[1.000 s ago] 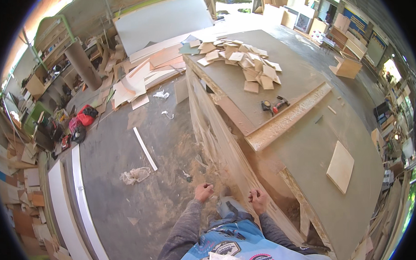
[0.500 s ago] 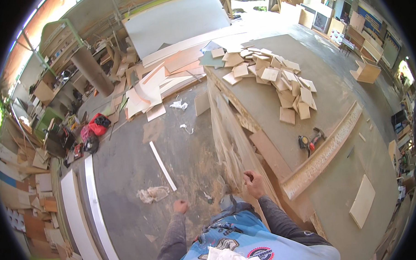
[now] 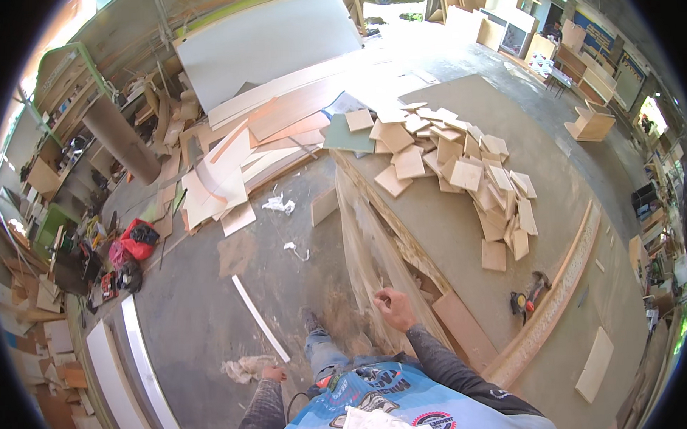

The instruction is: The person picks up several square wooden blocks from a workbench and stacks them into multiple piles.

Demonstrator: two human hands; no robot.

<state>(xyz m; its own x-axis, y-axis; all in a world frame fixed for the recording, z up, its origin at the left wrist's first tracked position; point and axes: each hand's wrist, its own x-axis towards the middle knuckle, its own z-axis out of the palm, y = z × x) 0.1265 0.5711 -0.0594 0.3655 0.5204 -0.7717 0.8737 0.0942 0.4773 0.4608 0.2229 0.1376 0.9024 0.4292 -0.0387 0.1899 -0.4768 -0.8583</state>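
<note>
Low beside my body, my left hand [image 3: 273,373] hangs with its fingers curled in and nothing showing from them. It appears next to a crumpled cloth or plastic wad [image 3: 247,368] on the floor, apart from it as far as I can tell. My right hand [image 3: 394,309] is raised in front of me, thumb and fingers drawn together; whatever they hold, if anything, is hidden. Behind that hand hangs a thin translucent plastic sheet [image 3: 362,236] along the edge of a broad brown board surface [image 3: 442,218]. A white strip [image 3: 260,318] lies on the floor ahead of my left hand.
Square wooden pieces [image 3: 467,172] lie heaped on the board surface. A red-and-black power tool [image 3: 529,295] rests by a long curved panel [image 3: 554,298]. Cut sheets [image 3: 218,185] cover the floor ahead, before a large white panel [image 3: 270,51]. Long boards [image 3: 116,381] lie at left.
My view has shifted forward, and a leg and shoe now show below. My right hand has moved left in the picture; my left hand is lower, nearer the crumpled wad.
</note>
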